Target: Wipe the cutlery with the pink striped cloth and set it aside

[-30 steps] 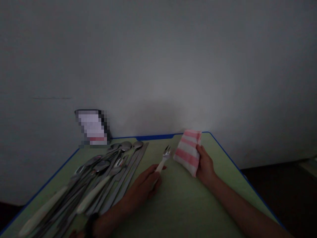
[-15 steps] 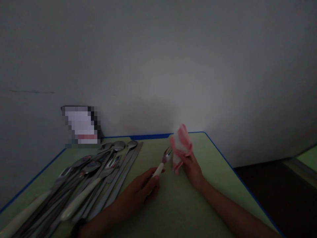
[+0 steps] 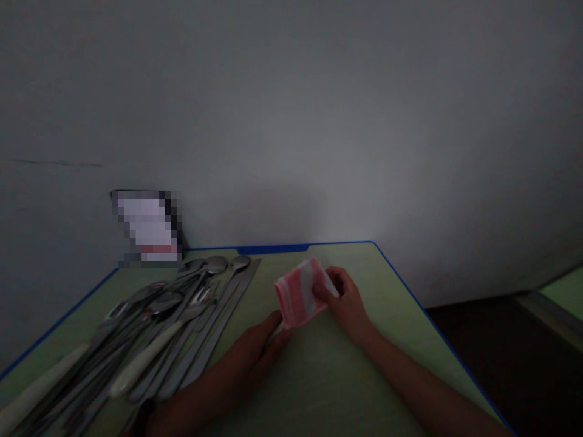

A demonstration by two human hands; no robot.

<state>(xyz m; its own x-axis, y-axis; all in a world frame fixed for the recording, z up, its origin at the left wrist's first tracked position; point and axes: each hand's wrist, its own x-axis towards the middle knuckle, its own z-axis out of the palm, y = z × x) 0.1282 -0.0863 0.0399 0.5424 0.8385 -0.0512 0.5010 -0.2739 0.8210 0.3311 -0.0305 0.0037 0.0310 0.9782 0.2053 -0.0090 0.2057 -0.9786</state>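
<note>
Over the middle of the table, my left hand (image 3: 266,343) is closed round the white handle of a fork (image 3: 276,329). The fork's head is hidden behind a pink-and-white striped cloth (image 3: 300,294). My right hand (image 3: 345,303) pinches the cloth at its right side, and the cloth lies across the fork's front end. Left of my left hand spreads a pile of cutlery: a spoon (image 3: 240,263), a white-handled fork (image 3: 150,358), flat metal handles and several more pieces, partly overlapping.
The pale green table (image 3: 364,376) has a blue edge and stands against a grey wall (image 3: 291,121). At the back left a blurred-out upright panel (image 3: 148,224) leans on the wall. Dark floor (image 3: 492,340) shows at the right.
My right hand has brought the cloth left and down over the fork's head, which was bare before. My left hand keeps its hold on the handle.
</note>
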